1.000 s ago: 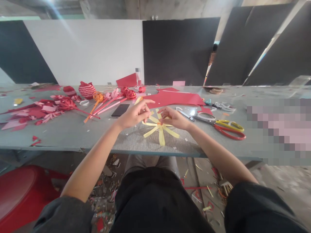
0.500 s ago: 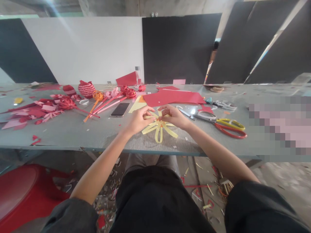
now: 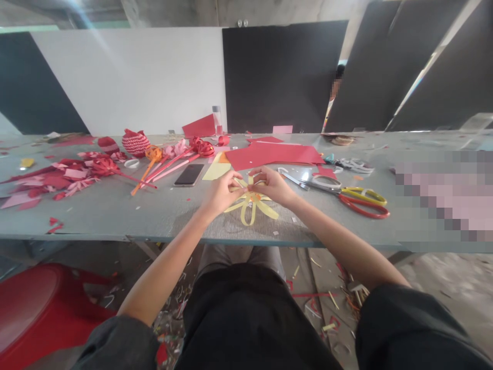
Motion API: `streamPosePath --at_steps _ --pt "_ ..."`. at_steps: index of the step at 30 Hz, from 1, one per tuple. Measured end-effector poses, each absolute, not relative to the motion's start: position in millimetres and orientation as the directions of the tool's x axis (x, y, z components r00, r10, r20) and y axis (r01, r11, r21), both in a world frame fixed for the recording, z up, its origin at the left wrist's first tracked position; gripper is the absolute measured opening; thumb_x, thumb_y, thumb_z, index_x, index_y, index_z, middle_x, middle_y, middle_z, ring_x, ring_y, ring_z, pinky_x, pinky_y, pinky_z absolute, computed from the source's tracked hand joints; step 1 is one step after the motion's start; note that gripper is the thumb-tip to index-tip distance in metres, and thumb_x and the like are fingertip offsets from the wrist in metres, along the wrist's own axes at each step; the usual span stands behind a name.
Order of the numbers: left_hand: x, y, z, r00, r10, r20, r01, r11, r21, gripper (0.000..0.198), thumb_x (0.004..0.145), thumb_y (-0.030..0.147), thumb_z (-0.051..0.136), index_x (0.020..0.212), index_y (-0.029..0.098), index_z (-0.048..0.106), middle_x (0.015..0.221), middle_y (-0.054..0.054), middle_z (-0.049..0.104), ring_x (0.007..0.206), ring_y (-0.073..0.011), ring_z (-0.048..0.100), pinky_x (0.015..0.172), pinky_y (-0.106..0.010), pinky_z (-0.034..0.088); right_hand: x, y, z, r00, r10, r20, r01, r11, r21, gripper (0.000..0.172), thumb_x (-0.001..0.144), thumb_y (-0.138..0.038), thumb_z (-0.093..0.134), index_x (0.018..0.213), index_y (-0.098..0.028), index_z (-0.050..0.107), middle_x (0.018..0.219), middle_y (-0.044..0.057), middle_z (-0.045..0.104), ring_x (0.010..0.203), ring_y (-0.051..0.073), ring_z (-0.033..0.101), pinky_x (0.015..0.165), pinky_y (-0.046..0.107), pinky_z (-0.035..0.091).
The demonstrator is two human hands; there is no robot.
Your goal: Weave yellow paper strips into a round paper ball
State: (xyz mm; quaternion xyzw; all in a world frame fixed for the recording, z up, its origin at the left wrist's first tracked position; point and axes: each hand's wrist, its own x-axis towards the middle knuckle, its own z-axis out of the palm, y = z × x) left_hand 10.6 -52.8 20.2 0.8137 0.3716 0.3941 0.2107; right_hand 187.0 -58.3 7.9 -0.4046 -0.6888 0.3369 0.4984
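Note:
Between my hands, just above the front of the table, is a yellow paper flower (image 3: 248, 215) made of looped strips, with a bit of orange at its middle. My left hand (image 3: 224, 192) pinches it from the left, thumb and fingers close together. From the right, my right hand (image 3: 274, 186) grips it near the centre, its fingertips almost meeting those of the left. The fingers cover part of the upper loops. Beyond my left hand lies a pale yellow paper sheet (image 3: 215, 171).
Scissors (image 3: 346, 198) with red and yellow handles lie to the right. A phone (image 3: 189, 175) lies on the left, near paper flowers on sticks (image 3: 173, 167). Red paper sheets (image 3: 273, 155) spread behind my hands. A red stool (image 3: 31, 308) stands at lower left, and scraps litter the floor.
The yellow paper flower has tilted a little, its near loops shifting slightly, while both hands keep their pinch on it. The whole view has shifted slightly.

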Motion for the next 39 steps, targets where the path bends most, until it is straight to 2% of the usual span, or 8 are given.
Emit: streamPosePath --at_steps 10,21,27,30,34,39 --pt "9.1 -47.1 14.3 0.403 0.780 0.479 0.465 -0.625 0.627 0.035 0.071 0.044 0.064 0.092 0.019 0.051 0.072 -0.002 0.066 0.069 -0.0174 0.064 0.060 -0.026 0.045 185.9 -58.6 7.6 -0.166 0.903 0.396 0.234 0.426 -0.874 0.034 0.062 -0.024 0.067 0.091 -0.017 0.051 0.070 -0.001 0.060 0.061 0.012 0.056 0.052 0.023 0.041" --pt "9.8 -47.0 13.7 0.411 0.778 0.476 0.435 -0.626 0.647 0.033 0.071 0.042 0.064 0.090 0.019 0.051 0.068 -0.001 0.063 0.063 -0.0158 0.062 0.058 -0.025 0.044 185.3 -59.7 8.4 -0.164 0.905 0.392 0.257 0.423 -0.869 0.033 0.062 -0.023 0.068 0.091 -0.017 0.053 0.070 -0.001 0.061 0.059 0.010 0.054 0.053 0.023 0.040" --pt "7.8 -44.9 14.8 0.374 0.797 0.474 0.502 -0.604 0.619 0.037 0.068 0.043 0.067 0.092 0.020 0.051 0.069 0.000 0.062 0.063 -0.0158 0.061 0.056 -0.024 0.043 185.5 -60.6 7.9 -0.205 0.926 0.318 0.107 0.344 -0.933 0.036 0.061 -0.024 0.067 0.093 -0.018 0.050 0.070 -0.002 0.061 0.063 0.012 0.058 0.054 0.022 0.041" --pt "5.6 -44.0 17.0 0.387 0.813 0.436 0.451 -0.579 0.679 0.036 0.068 0.039 0.068 0.094 0.020 0.051 0.077 -0.002 0.065 0.071 -0.0165 0.064 0.062 -0.025 0.046 185.8 -60.3 8.2 -0.209 0.920 0.332 0.093 0.356 -0.930 0.036 0.062 -0.023 0.067 0.093 -0.018 0.050 0.070 -0.002 0.061 0.064 0.012 0.058 0.055 0.022 0.041" --pt "2.8 -42.7 16.8 0.399 0.838 0.373 0.325 -0.509 0.797 0.029 0.074 0.039 0.060 0.094 0.020 0.051 0.078 -0.003 0.067 0.075 -0.0170 0.065 0.065 -0.027 0.048 186.5 -60.4 9.9 -0.193 0.909 0.369 0.105 0.393 -0.914 0.034 0.062 -0.021 0.067 0.092 -0.018 0.051 0.069 -0.002 0.062 0.065 0.011 0.058 0.060 0.024 0.041" --pt "3.6 -43.9 15.3 0.382 0.842 0.381 0.367 -0.517 0.774 0.040 0.069 0.038 0.066 0.100 0.020 0.049 0.078 -0.002 0.066 0.072 -0.0166 0.065 0.066 -0.027 0.048 186.7 -60.8 11.1 -0.207 0.908 0.363 0.089 0.387 -0.918 0.035 0.063 -0.023 0.067 0.093 -0.018 0.050 0.067 -0.003 0.062 0.065 0.012 0.059 0.060 0.024 0.042"
